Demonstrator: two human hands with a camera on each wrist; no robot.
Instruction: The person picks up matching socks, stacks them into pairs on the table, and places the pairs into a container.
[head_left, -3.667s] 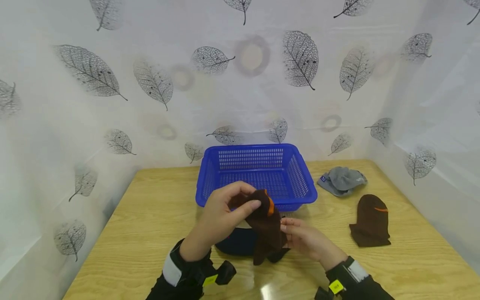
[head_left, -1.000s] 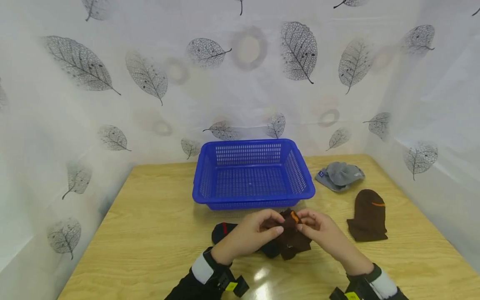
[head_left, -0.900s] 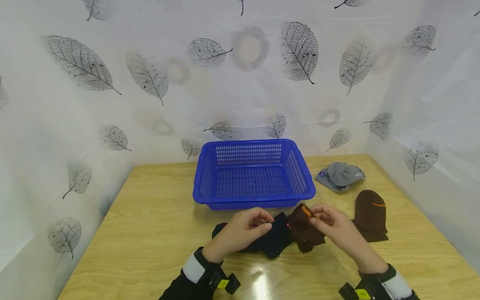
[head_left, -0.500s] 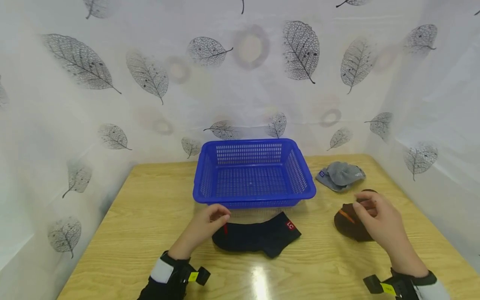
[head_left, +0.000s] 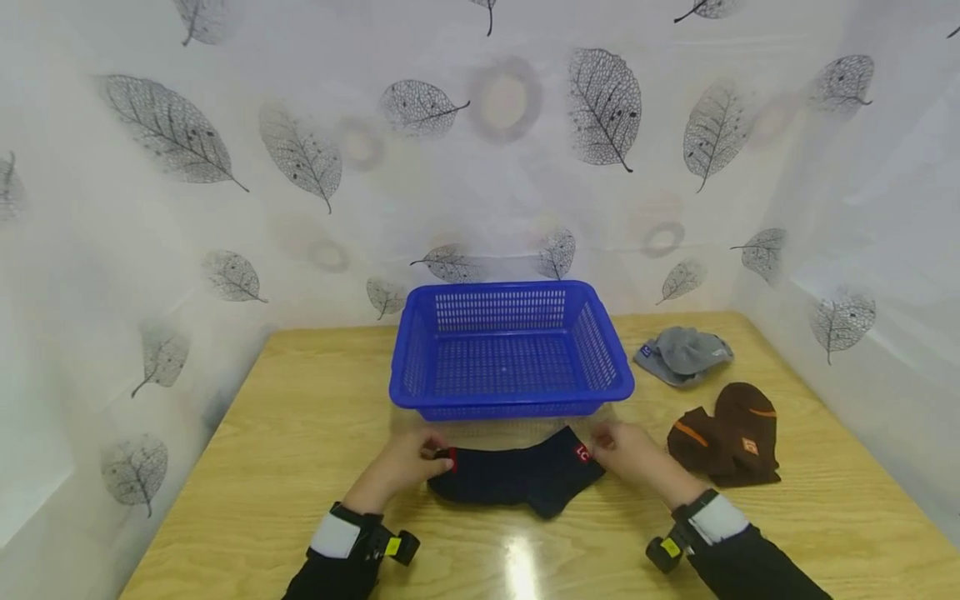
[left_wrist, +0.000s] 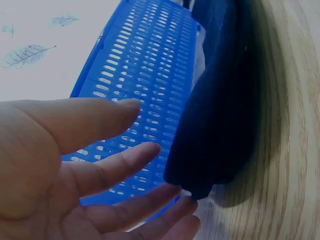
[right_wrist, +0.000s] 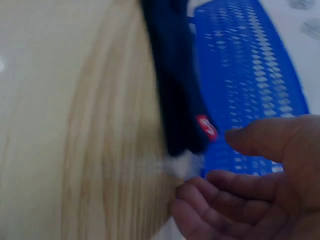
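Right hand [head_left: 632, 454] moved to cuff of navy sock [head_left: 510, 477], left hand [head_left: 401, 467] at toe; fingers parted, gripping nothing.

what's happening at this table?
A person has both hands at a navy sock lying on the wooden table. Their left hand is at the toe end, their right hand by the cuff with the red label; the wrist views show no firm grip. Behind the sock stands a blue plastic basket. Over on the right, two brown socks with orange stripes lie partly overlapping, with a gray bundle, probably socks, beyond them.
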